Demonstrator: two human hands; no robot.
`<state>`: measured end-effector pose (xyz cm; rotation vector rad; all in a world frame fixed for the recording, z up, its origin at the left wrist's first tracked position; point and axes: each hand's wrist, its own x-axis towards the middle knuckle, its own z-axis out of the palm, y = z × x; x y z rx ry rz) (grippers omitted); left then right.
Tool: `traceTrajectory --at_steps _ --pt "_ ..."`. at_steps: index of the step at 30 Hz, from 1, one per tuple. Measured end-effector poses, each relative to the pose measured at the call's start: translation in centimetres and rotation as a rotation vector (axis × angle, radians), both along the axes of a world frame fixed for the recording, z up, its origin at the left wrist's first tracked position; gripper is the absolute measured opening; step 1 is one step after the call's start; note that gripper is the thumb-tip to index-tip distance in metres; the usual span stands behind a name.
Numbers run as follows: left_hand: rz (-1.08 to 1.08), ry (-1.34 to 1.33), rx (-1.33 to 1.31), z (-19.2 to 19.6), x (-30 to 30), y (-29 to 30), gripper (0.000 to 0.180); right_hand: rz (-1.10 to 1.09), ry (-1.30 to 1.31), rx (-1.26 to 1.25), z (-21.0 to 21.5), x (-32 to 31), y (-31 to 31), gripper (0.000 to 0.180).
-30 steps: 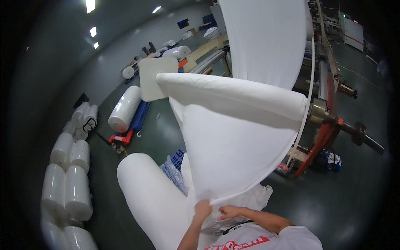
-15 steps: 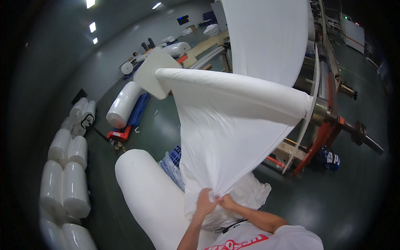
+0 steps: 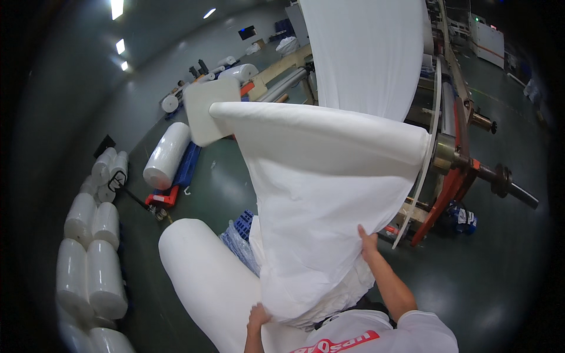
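A wide sheet of white fabric hangs from a long white roll and is drawn down toward me. Its lower left corner is pinched in my left hand, close to my body. Higher up, my right hand grips the right edge, thumb in front and fingers partly hidden behind the cloth. Between the hands the sheet is spread fairly flat, with soft creases. Under and beside it, crumpled white fabric lies in a heap. A thick white roll lies to the left of my left hand.
Square white plate at the roll's left end; metal shaft and orange machine frame at its right. Blue plastic crate behind the thick roll. Pallet jack and wrapped rolls stand left. Another fabric sheet hangs behind.
My hands have come apart from one gathered bunch in the middle: the left went down and left, the right up and right. The fabric has spread flatter. The view has shifted slightly.
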<state>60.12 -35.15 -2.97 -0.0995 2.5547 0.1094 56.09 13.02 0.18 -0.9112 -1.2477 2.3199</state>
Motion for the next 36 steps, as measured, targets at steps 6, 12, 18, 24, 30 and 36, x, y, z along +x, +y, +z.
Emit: traceTrajectory --at_steps 6,12,18,24,30,36 --pt "-0.410 0.727 0.727 10.0 -4.4 20.6 0.067 0.611 0.267 0.856 -7.1 2.2 -14.6 0.037" --pt "-0.488 0.282 0.098 3.7 -4.6 16.3 0.020 1.573 0.011 0.875 0.1 6.0 -17.9 0.032" --pt "-0.275 -0.207 -0.078 -1.6 0.5 1.8 0.045 -0.054 0.116 -0.151 -2.7 0.9 1.3 0.043" --pt "-0.352 0.385 0.368 6.5 -2.4 8.6 0.075 0.173 -0.112 0.235 -3.3 -1.8 -2.2 0.044" --pt "-0.620 0.487 0.509 14.7 -3.5 27.2 0.044 0.516 0.549 0.924 -7.4 4.4 -16.9 0.043" --pt "-0.437 0.119 0.057 2.0 -2.8 13.9 0.023 1.126 0.136 0.837 -7.4 3.5 -8.7 0.049"
